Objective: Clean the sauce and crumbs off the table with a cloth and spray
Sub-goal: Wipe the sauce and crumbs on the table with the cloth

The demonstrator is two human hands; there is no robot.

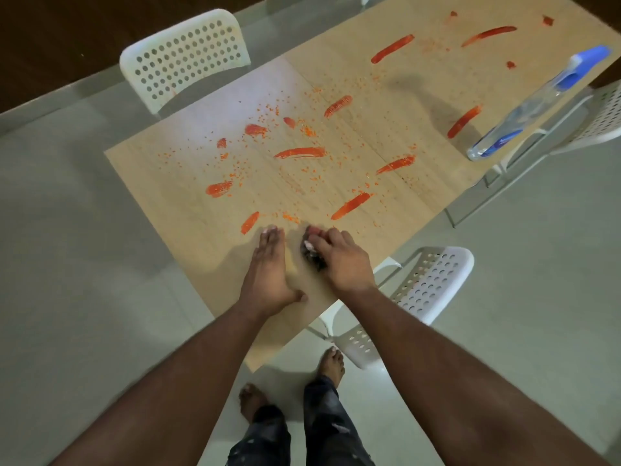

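Mostly hidden, the dark cloth (312, 252) sits bunched under the right hand (339, 260), whose fingers curl around it near the table (188, 210) edge. Left hand (268, 270) lies flat, fingers straight, just beside it. Sauce streaks (300, 152) and crumbs (307, 131) cover the top. Spray bottle (534, 105) stands far right, label unreadable.

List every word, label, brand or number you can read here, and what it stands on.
None can be read.
Spray bottle: its blue label near the base is too blurred and small to read.
Table, white chairs and dark cloth under the right hand: no text shows.
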